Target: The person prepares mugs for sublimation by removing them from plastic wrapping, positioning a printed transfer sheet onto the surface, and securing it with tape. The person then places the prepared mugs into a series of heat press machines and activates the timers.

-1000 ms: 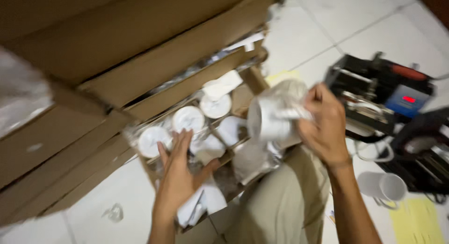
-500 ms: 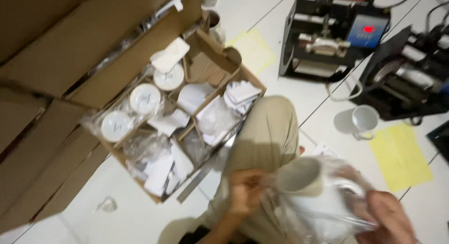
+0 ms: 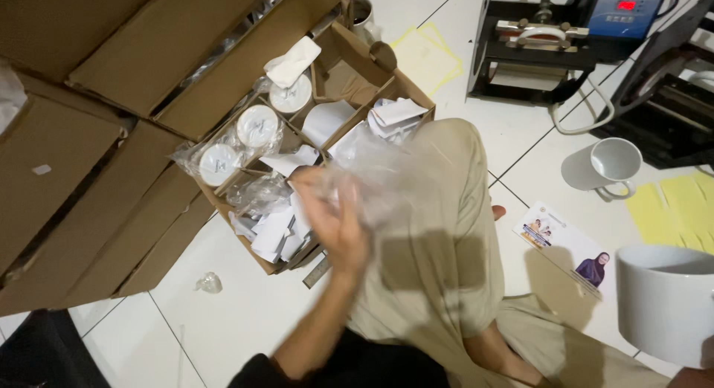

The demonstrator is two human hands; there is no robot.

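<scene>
Left hand (image 3: 335, 217) grips a clear plastic bag (image 3: 387, 176) just beside the compartmented cardboard box (image 3: 245, 243); white mug (image 3: 666, 302) well right of it, right hand's fingers hidden, can't tell.

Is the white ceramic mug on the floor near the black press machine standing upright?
No, the white ceramic mug lies tipped on its side on the tiled floor, its opening facing the camera.

One head view — steep downward, close above lap and floor.
</scene>
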